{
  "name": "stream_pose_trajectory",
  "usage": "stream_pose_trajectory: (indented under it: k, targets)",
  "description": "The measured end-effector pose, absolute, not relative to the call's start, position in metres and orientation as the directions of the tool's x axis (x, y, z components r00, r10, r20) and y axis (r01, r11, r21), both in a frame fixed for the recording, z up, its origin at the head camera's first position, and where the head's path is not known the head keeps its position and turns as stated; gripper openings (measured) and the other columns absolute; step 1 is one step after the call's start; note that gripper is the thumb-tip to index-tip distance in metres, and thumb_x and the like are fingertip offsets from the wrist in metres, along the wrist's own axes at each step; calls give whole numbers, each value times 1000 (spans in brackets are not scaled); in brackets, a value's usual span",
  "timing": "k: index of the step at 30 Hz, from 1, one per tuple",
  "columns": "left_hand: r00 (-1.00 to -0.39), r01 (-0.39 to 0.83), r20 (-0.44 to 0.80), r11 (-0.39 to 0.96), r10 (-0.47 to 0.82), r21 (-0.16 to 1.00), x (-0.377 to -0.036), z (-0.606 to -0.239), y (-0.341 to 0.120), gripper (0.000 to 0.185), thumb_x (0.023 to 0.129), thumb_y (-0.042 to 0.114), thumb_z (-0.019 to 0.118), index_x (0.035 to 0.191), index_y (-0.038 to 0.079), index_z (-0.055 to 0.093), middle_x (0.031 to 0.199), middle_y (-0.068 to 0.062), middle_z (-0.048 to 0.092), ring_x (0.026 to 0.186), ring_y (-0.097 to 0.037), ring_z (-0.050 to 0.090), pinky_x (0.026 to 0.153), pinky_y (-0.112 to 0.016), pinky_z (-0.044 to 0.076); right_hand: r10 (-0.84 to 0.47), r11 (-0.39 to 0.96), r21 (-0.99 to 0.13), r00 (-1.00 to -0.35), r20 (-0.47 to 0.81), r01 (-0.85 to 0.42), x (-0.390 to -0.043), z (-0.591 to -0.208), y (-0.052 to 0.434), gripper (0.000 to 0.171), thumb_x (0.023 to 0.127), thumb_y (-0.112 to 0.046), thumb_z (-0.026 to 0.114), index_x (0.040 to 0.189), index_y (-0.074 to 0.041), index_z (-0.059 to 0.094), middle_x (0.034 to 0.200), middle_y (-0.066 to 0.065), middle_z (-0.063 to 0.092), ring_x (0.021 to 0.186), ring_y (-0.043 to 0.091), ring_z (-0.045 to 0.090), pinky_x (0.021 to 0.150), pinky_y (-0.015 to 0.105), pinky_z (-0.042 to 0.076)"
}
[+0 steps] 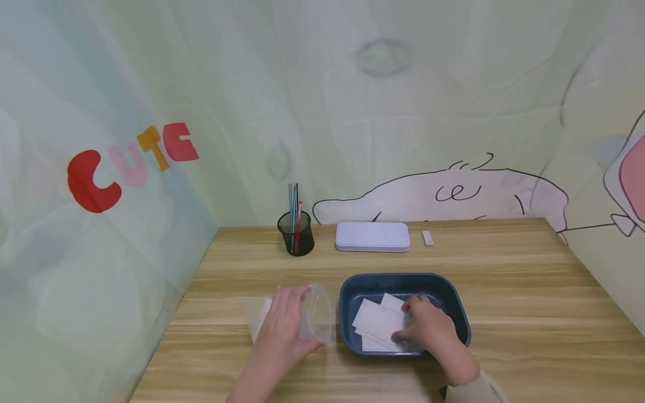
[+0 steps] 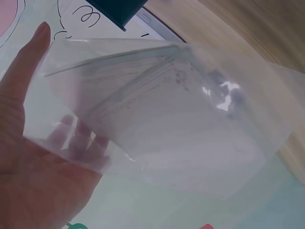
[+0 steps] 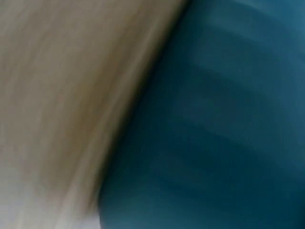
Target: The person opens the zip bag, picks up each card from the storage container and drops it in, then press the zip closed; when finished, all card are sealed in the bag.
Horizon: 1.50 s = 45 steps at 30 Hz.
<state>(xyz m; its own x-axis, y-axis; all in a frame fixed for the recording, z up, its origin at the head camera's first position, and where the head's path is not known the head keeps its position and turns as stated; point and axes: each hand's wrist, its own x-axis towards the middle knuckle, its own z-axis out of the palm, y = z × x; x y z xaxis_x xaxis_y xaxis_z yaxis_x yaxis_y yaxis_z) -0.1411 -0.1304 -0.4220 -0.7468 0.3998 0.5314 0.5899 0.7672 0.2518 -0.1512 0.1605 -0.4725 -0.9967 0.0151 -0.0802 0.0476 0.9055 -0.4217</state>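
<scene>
My left hand (image 1: 282, 322) grips a clear plastic bag (image 1: 321, 319) close to its mouth, which gapes toward the tray. Flat white contents (image 2: 190, 129) show through the bag's film in the left wrist view. Inside the dark blue tray (image 1: 347, 280) lie several flat white packets (image 1: 375, 318), overlapping one another. My right hand (image 1: 430, 324) reaches over the tray's near right side, its thumb and fingers curved about the end of the top packet. Blurred, the right wrist view catches only the tray's side (image 3: 214, 119) and tabletop; the right fingers are outside it.
Along the back of the wooden table (image 1: 529, 291) stand a black mesh cup (image 1: 297, 240) of pens, a pale flat case (image 1: 373, 237) and a small white eraser-like block (image 1: 427, 238). A printed curtain (image 1: 302, 101) hangs behind and at both sides.
</scene>
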Motion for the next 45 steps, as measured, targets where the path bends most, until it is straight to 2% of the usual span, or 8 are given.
stream_pose_trajectory:
  k: [9,21,26,32,38,45]
  targets:
    - [-748,602,515,755,419,260,-145,-422,-130,107,40,33,96,129,-1,47,111,-8,53,104,-24,49,110,-43,30,11,898,-435,-991,-131,68,-158,-478,160,57,57,-35,92,100,-9,65,97,10,57,80,25,54,68,48,52]
    - [-754,606,498,746,428,277,-150,-427,-128,105,41,34,96,128,-2,48,109,-10,55,103,-24,48,111,-44,29,28,856,-507,-989,-146,99,-159,-476,162,51,60,-28,92,93,-10,57,84,3,53,76,23,50,63,38,47]
    - [-733,621,520,745,440,245,-152,-430,-128,105,40,36,96,126,-1,49,108,-8,54,102,-25,49,109,-46,32,29,804,-588,-994,-102,84,-156,-474,165,32,73,-20,84,91,-14,59,74,-2,55,68,17,50,57,31,45]
    - [-729,625,516,745,450,235,-153,-431,-127,103,40,36,96,124,-2,49,107,-8,54,101,-25,49,107,-45,36,41,732,-681,-999,31,9,-155,-464,168,13,82,-14,76,91,-17,67,75,-5,61,62,13,51,52,27,44]
    - [-735,626,496,743,462,236,-154,-432,-125,101,43,36,95,125,-1,49,108,-8,54,102,-24,49,104,-42,39,54,682,-729,-989,140,-66,-153,-446,169,10,87,-15,71,96,-18,71,76,-6,61,56,14,49,46,26,44]
    - [-752,612,474,753,459,242,-154,-431,-121,101,44,37,95,126,1,48,108,-6,53,102,-23,48,100,-37,42,81,665,-736,-968,236,-124,-151,-427,169,14,87,-15,72,101,-17,74,81,-5,65,60,16,48,47,24,43]
